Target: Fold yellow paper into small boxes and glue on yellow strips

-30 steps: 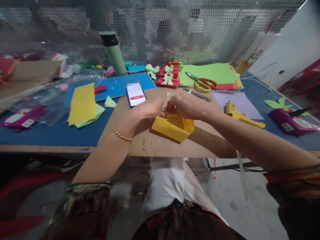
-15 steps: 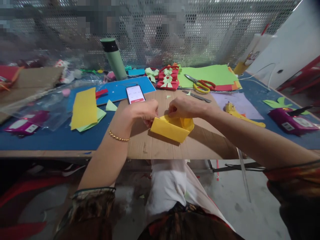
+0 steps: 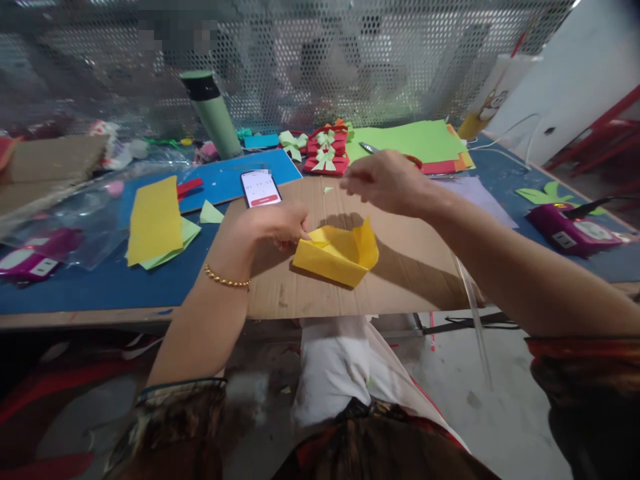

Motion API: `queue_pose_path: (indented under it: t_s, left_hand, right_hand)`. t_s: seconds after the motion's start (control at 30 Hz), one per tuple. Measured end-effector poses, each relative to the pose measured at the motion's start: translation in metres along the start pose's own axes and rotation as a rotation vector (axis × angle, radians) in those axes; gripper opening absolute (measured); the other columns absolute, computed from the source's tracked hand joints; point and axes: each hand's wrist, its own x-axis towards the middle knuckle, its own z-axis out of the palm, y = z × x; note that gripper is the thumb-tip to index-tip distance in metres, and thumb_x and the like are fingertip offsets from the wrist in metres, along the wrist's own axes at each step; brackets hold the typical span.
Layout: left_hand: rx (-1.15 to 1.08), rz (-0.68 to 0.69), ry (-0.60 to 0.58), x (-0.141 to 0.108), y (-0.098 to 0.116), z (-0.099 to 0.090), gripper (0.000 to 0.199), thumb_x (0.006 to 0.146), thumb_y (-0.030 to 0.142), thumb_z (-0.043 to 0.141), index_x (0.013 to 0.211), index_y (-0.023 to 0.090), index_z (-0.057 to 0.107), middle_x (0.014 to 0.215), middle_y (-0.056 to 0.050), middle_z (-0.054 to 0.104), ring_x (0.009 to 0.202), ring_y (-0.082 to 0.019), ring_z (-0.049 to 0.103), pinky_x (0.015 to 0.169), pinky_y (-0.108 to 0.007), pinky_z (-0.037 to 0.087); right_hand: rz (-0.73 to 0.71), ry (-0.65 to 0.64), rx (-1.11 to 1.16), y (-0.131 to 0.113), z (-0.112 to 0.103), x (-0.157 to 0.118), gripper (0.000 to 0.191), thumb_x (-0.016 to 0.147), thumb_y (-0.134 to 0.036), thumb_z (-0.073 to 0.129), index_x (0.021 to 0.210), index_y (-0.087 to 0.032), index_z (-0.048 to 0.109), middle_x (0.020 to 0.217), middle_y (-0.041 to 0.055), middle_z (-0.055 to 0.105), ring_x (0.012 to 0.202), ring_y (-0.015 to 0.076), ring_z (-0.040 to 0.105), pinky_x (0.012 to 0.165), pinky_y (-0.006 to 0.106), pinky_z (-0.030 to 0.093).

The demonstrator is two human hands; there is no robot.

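On the cardboard [image 3: 273, 290] covering part of the tabletop [image 3: 100, 293], the yellow paper box [image 3: 330, 267] is sitting, its left corner still being pinched by the left hand [image 3: 284, 223]. The right hand [image 3: 387, 183], previously at the box's far edge, is now hovering beyond it, fingers released and loosely bent, partly hiding the scissors [image 3: 369, 147].

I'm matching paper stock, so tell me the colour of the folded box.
The folded box is plain yellow, seen best in the head view.

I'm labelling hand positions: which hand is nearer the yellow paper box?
Left. The left hand holds the left end of the yellow paper box; the right hand hangs apart beyond its far side.
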Motion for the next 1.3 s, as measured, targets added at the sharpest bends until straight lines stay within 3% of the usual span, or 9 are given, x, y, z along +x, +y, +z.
queue_pose_path:
  t_s: [0.1, 0.27, 0.47, 0.63, 0.83, 0.93, 1.0, 1.1, 1.3]
  left_hand:
    - [-0.007, -0.078, 0.008, -0.011, 0.004, -0.01, 0.009, 0.083, 0.027, 0.071, 0.077, 0.021, 0.068, 0.064, -0.003, 0.068, 0.062, -0.02, 0.066, 0.063, -0.03, 0.047]
    - [0.082, 0.122, 0.477, -0.01, 0.013, -0.013, 0.023, 0.095, 0.027, 0.059, 0.103, 0.016, 0.077, 0.106, -0.012, 0.081, 0.094, -0.022, 0.072, 0.082, -0.032, 0.05]
    - [0.233, 0.277, 0.132, 0.018, 0.034, -0.009, 0.032, 0.093, 0.027, 0.061, 0.117, 0.016, 0.08, 0.123, -0.012, 0.082, 0.109, -0.024, 0.073, 0.09, -0.028, 0.052]
    - [0.244, 0.34, -0.037, 0.03, 0.043, -0.015, 0.052, 0.087, 0.015, 0.057, 0.135, 0.016, 0.074, 0.133, -0.012, 0.079, 0.118, -0.023, 0.073, 0.095, -0.027, 0.052]
    - [0.042, 0.378, -0.059, 0.022, 0.026, -0.024, 0.061, 0.089, 0.032, 0.061, 0.149, 0.018, 0.067, 0.124, -0.008, 0.077, 0.114, -0.022, 0.07, 0.092, -0.027, 0.051]
    - [-0.048, 0.354, 0.021, 0.016, 0.021, -0.025, 0.055, 0.084, 0.037, 0.069, 0.136, 0.02, 0.075, 0.103, -0.003, 0.074, 0.096, -0.019, 0.067, 0.08, -0.026, 0.048]
    - [-0.141, 0.331, 0.033, 0.014, 0.018, -0.023, 0.031, 0.079, 0.03, 0.07, 0.106, 0.019, 0.08, 0.089, -0.002, 0.071, 0.083, -0.016, 0.063, 0.073, -0.026, 0.045]
    - [-0.301, 0.314, 0.062, 0.012, 0.015, -0.019, 0.008, 0.076, 0.022, 0.065, 0.068, 0.02, 0.064, 0.074, 0.0, 0.063, 0.071, -0.014, 0.056, 0.068, -0.027, 0.042]
    - [-0.536, 0.291, 0.108, 0.009, 0.01, -0.014, 0.01, 0.082, 0.025, 0.067, 0.075, 0.02, 0.072, 0.081, -0.002, 0.071, 0.074, -0.015, 0.064, 0.071, -0.028, 0.047]
  right_hand:
    - [0.092, 0.028, 0.015, 0.001, -0.025, -0.023, 0.026, 0.098, -0.027, 0.067, 0.074, -0.019, 0.073, 0.069, 0.0048, 0.072, 0.062, 0.0165, 0.065, 0.066, 0.034, 0.049]
    - [0.092, -0.093, 0.112, 0.018, -0.024, -0.062, 0.024, 0.092, -0.024, 0.07, 0.068, -0.018, 0.072, 0.057, 0.0009, 0.069, 0.049, 0.012, 0.061, 0.054, 0.029, 0.044]
    - [0.186, -0.114, 0.27, 0.011, 0.012, -0.061, 0.05, 0.099, -0.058, 0.069, 0.066, -0.021, 0.069, 0.054, 0.0012, 0.062, 0.051, 0.0144, 0.059, 0.062, 0.032, 0.047]
    - [0.309, -0.066, 0.183, -0.009, 0.027, -0.045, 0.018, 0.086, -0.036, 0.079, 0.096, -0.021, 0.075, 0.08, 0.0064, 0.074, 0.073, 0.0226, 0.067, 0.067, 0.034, 0.048]
    - [0.09, 0.039, 0.076, -0.003, 0.016, -0.049, 0.046, 0.082, -0.014, 0.064, 0.127, -0.018, 0.068, 0.086, 0.0038, 0.074, 0.076, 0.0207, 0.064, 0.071, 0.031, 0.044]
    - [0.006, 0.096, 0.027, -0.006, 0.011, -0.05, 0.048, 0.085, -0.014, 0.059, 0.132, -0.016, 0.066, 0.084, 0.0041, 0.072, 0.071, 0.0204, 0.061, 0.069, 0.031, 0.041]
    - [-0.019, 0.154, -0.015, -0.012, 0.008, -0.048, 0.047, 0.087, -0.016, 0.058, 0.132, -0.016, 0.066, 0.084, 0.005, 0.072, 0.071, 0.021, 0.061, 0.069, 0.032, 0.04]
    - [-0.058, 0.202, 0.014, -0.019, 0.006, -0.044, 0.041, 0.091, -0.022, 0.061, 0.132, -0.017, 0.067, 0.085, 0.0052, 0.073, 0.074, 0.0213, 0.063, 0.07, 0.032, 0.04]
    - [-0.053, 0.189, 0.291, -0.015, 0.006, -0.031, 0.036, 0.106, -0.05, 0.052, 0.094, -0.021, 0.071, 0.081, 0.0049, 0.072, 0.071, 0.0177, 0.062, 0.069, 0.032, 0.045]
